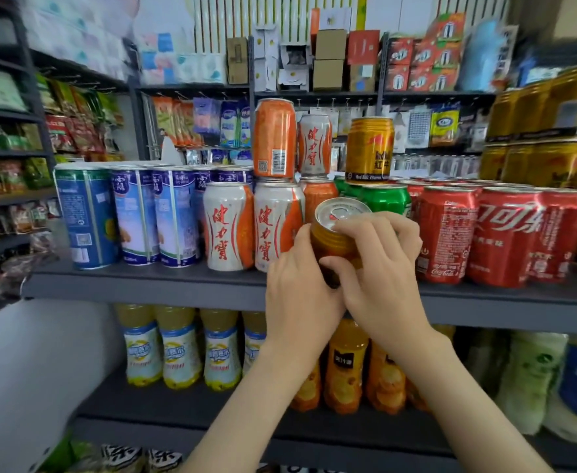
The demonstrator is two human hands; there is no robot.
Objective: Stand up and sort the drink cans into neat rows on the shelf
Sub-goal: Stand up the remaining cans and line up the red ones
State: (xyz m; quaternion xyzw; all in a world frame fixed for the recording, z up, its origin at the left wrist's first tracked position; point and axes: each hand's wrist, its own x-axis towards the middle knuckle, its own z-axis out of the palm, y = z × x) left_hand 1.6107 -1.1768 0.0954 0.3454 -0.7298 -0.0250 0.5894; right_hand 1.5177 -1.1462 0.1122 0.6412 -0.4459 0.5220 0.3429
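A gold can (pixel 336 230) tilts toward me at the front of the grey shelf (pixel 150 283), held between both hands. My left hand (pixel 299 288) grips its lower side and my right hand (pixel 379 268) curls over its top and right side. Behind it stand white-and-orange cans (pixel 227 230), green cans (pixel 384 199) and red cola cans (pixel 498 237). Tall blue-and-white cans (pixel 133 216) fill the shelf's left part. Stacked on top of the row are two orange cans (pixel 274 139) and a gold Red Bull can (pixel 369 150).
Yellow drink bottles (pixel 178 346) and orange juice bottles (pixel 347 367) stand on the shelf below. Gold can packs (pixel 543 141) rise at the right. Snack racks line the left wall, and boxes sit on the far top shelf.
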